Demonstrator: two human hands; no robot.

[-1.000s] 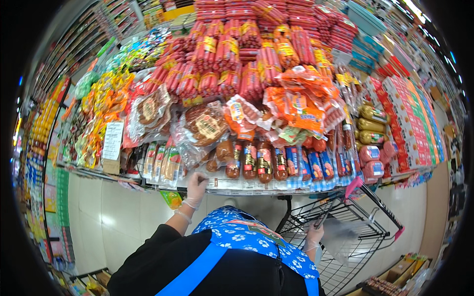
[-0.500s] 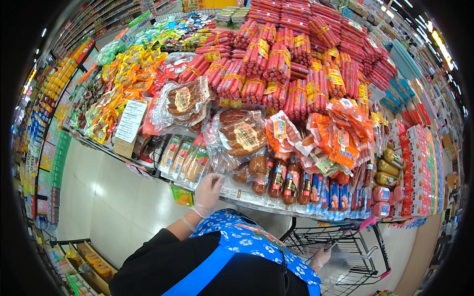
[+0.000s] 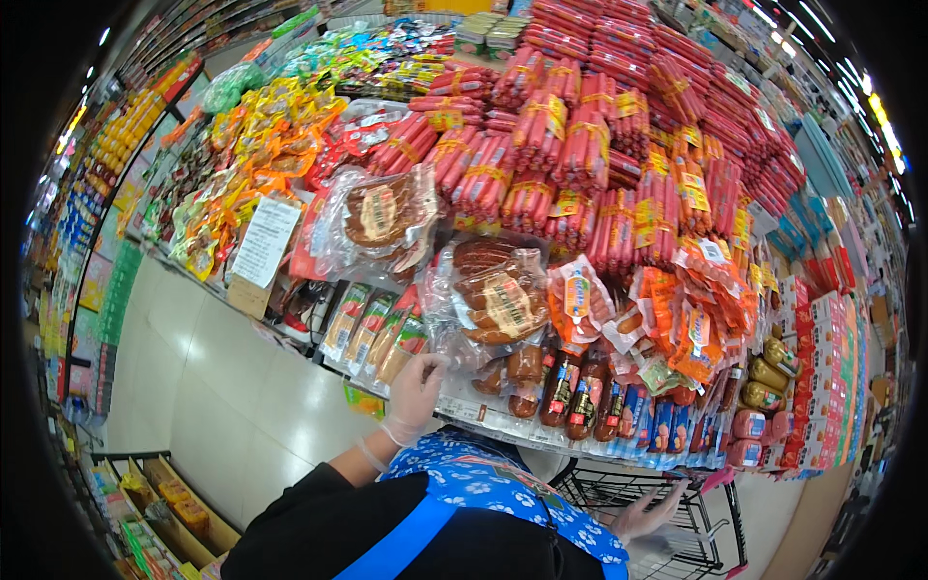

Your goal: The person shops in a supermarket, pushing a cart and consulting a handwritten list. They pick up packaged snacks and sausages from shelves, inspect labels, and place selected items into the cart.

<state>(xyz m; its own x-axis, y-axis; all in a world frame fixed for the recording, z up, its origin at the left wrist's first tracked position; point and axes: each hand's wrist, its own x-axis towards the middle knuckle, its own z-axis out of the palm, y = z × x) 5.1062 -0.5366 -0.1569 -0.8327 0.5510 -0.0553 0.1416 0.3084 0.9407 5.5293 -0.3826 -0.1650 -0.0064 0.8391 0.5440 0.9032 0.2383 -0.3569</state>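
Note:
My left hand [image 3: 418,394], in a thin clear glove, reaches up to the front edge of a display table and touches the flat green-and-red sausage packs [image 3: 379,340] standing there. Just right of it hangs a clear bag of brown sausages [image 3: 495,298]. My right hand [image 3: 650,512], also gloved, rests low at the rim of a black wire shopping cart [image 3: 667,503], fingers spread; whether it grips the rim is unclear. A blue flowered apron covers my chest below.
The table is piled with red sausage sticks [image 3: 580,145], orange packs [image 3: 686,319] and yellow snack bags [image 3: 261,126]. A paper sign [image 3: 263,242] stands at the left. Shelves line the aisle at both sides; a low box of goods [image 3: 174,498] sits on the pale floor.
The view has swung left and tilted, so the display sits more to the right. My left hand stays at the table's front edge; my right hand has slid lower in the picture by the cart.

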